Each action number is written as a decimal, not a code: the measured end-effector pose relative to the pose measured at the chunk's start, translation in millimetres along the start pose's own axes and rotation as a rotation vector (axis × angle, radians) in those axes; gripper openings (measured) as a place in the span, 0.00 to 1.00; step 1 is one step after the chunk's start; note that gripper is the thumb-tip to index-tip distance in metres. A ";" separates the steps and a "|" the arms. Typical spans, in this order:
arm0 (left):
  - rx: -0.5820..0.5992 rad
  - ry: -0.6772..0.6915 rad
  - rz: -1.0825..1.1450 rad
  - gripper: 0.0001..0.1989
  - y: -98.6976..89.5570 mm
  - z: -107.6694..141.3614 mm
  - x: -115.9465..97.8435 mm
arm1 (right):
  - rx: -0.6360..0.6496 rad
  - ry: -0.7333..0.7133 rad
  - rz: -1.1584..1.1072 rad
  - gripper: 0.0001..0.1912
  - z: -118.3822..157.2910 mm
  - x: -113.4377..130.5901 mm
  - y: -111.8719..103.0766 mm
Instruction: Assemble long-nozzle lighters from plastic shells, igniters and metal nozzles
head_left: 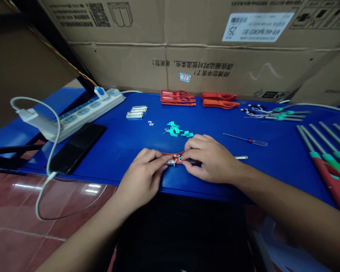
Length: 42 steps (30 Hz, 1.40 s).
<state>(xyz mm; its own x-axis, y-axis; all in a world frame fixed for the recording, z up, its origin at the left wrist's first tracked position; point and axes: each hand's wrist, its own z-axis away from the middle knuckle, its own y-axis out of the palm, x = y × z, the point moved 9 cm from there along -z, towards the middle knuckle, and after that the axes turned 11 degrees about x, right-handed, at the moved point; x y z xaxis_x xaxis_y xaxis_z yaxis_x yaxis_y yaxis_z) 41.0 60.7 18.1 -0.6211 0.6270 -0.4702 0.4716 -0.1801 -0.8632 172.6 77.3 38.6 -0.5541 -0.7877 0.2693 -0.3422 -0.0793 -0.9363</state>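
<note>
Near the table's front edge lies a red lighter shell (pixel 181 153), partly covered by both hands. My left hand (pixel 149 168) is closed on its left end, beside a clear gas tank (pixel 170 163). My right hand (pixel 208 156) is closed over the right part, fingertips at a thin white wire (pixel 179 159) and a dark part. What exactly those fingertips pinch is hidden. A metal tube (pixel 241 157) sticks out to the right from beneath that hand. Just beyond the hands lie turquoise plastic pieces (pixel 174 131) and small white bits (pixel 150 123).
Behind are clear tanks (pixel 136 111), red shells (pixel 178 98), orange-red shells (pixel 219 102) and wired tubes (pixel 283 115). A screwdriver (pixel 255 142) lies right of centre; long lighters (pixel 333 173) fill the right edge. Left are a power strip (pixel 87 113), phone (pixel 78 149) and cable. A carton (pixel 130 56) stands behind.
</note>
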 end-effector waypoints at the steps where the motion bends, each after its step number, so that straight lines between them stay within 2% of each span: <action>1: -0.001 -0.001 0.002 0.18 -0.3 0.0 0.0 | 0.002 0.000 -0.003 0.08 -0.3 -0.2 0.1; 42: -0.025 0.014 0.002 0.17 -0.9 2.4 -2.8 | 0.012 0.009 -0.042 0.06 -1.4 -0.9 0.5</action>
<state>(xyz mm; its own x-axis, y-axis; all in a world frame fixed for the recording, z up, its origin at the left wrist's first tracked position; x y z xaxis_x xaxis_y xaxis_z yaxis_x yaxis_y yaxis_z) 40.8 57.3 19.7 -0.6118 0.6369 -0.4691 0.4882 -0.1626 -0.8574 171.9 78.9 38.2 -0.5465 -0.7780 0.3101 -0.3560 -0.1193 -0.9268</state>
